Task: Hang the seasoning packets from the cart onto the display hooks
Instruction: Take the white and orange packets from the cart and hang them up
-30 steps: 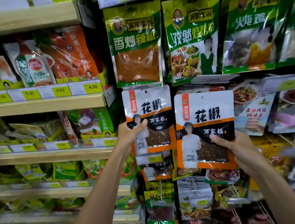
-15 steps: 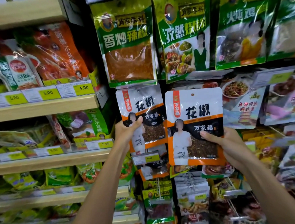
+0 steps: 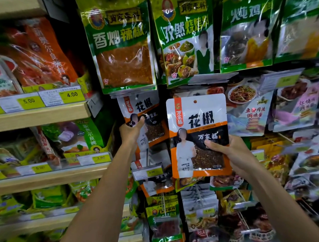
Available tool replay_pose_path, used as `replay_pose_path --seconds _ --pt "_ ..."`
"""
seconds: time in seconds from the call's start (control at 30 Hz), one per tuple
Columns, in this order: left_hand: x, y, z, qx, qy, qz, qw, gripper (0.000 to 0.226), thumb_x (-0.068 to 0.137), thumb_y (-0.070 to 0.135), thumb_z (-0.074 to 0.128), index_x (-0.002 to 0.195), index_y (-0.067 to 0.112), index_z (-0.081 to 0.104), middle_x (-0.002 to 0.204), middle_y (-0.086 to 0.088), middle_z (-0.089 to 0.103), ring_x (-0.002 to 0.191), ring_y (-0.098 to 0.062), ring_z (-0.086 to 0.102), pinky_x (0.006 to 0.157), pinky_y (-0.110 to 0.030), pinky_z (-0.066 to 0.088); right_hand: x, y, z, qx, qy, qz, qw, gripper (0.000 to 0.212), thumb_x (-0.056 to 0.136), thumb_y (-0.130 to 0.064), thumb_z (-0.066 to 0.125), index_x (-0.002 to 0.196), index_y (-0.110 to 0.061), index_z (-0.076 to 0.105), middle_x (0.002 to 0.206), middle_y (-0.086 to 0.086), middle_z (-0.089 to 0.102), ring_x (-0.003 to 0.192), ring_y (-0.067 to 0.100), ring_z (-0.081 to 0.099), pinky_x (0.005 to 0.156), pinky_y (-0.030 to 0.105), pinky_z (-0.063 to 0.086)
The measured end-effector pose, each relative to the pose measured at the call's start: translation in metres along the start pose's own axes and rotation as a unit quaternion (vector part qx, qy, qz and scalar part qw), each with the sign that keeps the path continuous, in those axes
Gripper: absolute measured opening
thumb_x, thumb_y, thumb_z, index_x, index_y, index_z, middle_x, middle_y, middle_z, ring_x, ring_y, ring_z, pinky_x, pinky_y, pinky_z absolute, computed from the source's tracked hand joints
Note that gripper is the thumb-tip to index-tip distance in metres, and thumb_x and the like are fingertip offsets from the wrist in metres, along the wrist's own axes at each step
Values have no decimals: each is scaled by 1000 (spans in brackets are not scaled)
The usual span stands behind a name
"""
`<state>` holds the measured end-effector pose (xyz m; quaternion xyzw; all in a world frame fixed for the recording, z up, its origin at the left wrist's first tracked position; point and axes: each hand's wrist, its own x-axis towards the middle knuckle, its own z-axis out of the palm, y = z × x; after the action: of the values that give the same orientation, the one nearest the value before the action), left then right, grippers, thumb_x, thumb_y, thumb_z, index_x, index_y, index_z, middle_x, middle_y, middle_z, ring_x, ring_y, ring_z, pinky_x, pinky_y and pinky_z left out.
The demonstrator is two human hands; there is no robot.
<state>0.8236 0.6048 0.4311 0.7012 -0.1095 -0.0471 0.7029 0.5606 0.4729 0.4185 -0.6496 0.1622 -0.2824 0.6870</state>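
Right hand (image 3: 227, 154) at low right of front pepper packet (image 3: 197, 135): thumb pressed on its face, other fingers curled behind, pinching edge. Packet upright, held out in front of display.
Left hand (image 3: 131, 130) just left of front pepper packet: thumb and curled fingers pinch second pepper packet (image 3: 147, 114). That one farther back, top tucked behind clear tag strip.
Above front pepper packet: big green packets (image 3: 124, 49) hanging in row.
Far left of it: wooden shelf (image 3: 39, 117), yellow price tags (image 3: 71, 95), orange bags (image 3: 42, 52).
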Motion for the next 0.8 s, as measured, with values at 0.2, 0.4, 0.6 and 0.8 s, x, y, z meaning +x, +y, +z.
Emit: replay_pose_path --seconds 0.2,0.4,0.6,0.8 --pt "-31 -4 -21 172 26 112 978 53 92 40 59 99 -13 56 74 -19 59 90 -47 58 60 -34 39 -4 -1 3 -9 8 7 1000 51 60 -35 80 105 -14 69 102 2 75 99 17 70 98 47 50" --pt "-91 6 -54 317 151 351 868 24 98 17 50 114 0 56 105 -17 61 99 -33 58 77 -42 49 -5 -4 23 1 -17 1 1000 65 54 -44 87 108 -14 68 106 4 74 104 21 68 100 48 47" --pt "-75 58 -112 372 264 587 669 17 95 2 52 105 -4 64 105 -20 65 98 -34 59 88 -39 47 1 -4 52 5 -50 4 999 57 55 -44 84 102 -17 71 105 2 75 105 21 68 102 50 46" --pt "-22 73 -148 479 270 622 557 23 93 11 55 111 -2 63 110 -23 64 101 -39 60 90 -45 44 8 -3 76 -2 -65 10 998 45 65 -33 79 105 -16 71 107 2 74 104 20 69 99 47 49"
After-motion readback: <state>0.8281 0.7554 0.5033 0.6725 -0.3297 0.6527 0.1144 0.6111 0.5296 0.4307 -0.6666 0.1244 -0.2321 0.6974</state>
